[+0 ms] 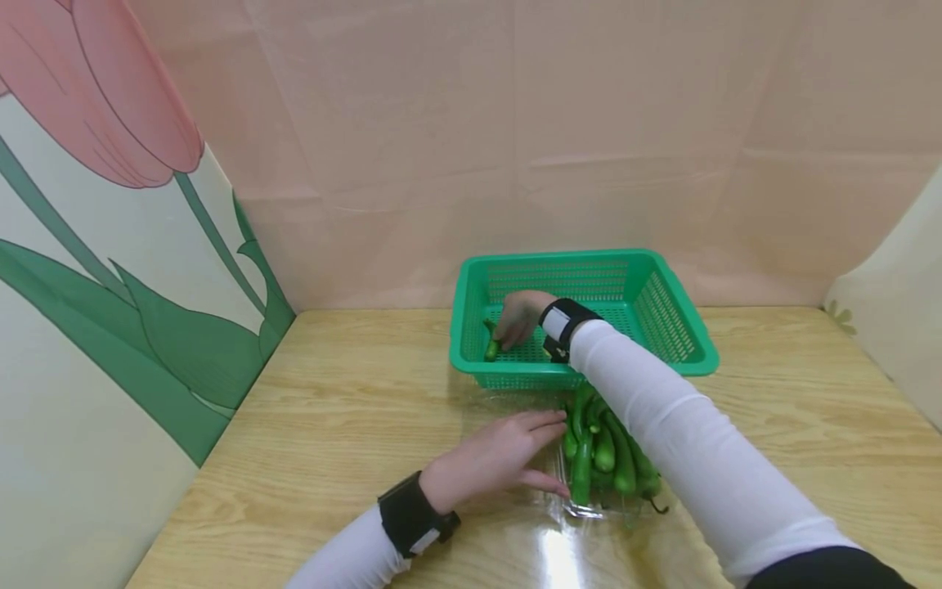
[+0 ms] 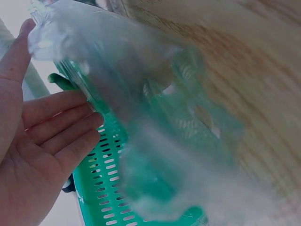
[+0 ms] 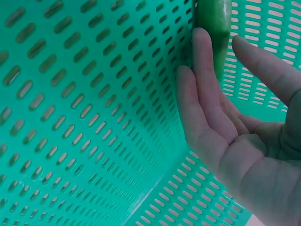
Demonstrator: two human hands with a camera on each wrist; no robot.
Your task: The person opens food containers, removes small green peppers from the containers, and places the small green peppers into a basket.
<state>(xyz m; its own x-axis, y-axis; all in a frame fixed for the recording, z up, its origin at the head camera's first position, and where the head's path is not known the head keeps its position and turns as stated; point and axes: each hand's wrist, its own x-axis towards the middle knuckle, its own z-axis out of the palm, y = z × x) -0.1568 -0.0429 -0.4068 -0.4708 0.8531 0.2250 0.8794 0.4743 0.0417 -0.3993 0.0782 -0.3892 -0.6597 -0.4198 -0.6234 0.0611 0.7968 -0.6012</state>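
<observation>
My right hand (image 1: 519, 317) is reaching down into the green plastic basket (image 1: 581, 379), at its left end. Beside its fingertips lies one green pepper (image 1: 491, 350); the right wrist view shows fingers (image 3: 203, 47) against the pepper (image 3: 216, 23) and the thumb slightly apart from it. Several more green peppers (image 1: 607, 458) are heaped in a clear plastic tray (image 1: 584, 511) in front of the basket, partly hidden by my right sleeve. Along the tray's left side, my left hand (image 1: 500, 454) rests with fingers and thumb spread.
A clear plastic lid (image 1: 508, 401) lies between the tray and the basket's left front; it looks blurred in the left wrist view. All stands on a wooden table (image 1: 324, 409). Behind it hangs a pinkish cloth (image 1: 412, 164), with a tulip-patterned panel (image 1: 162, 270) to the left.
</observation>
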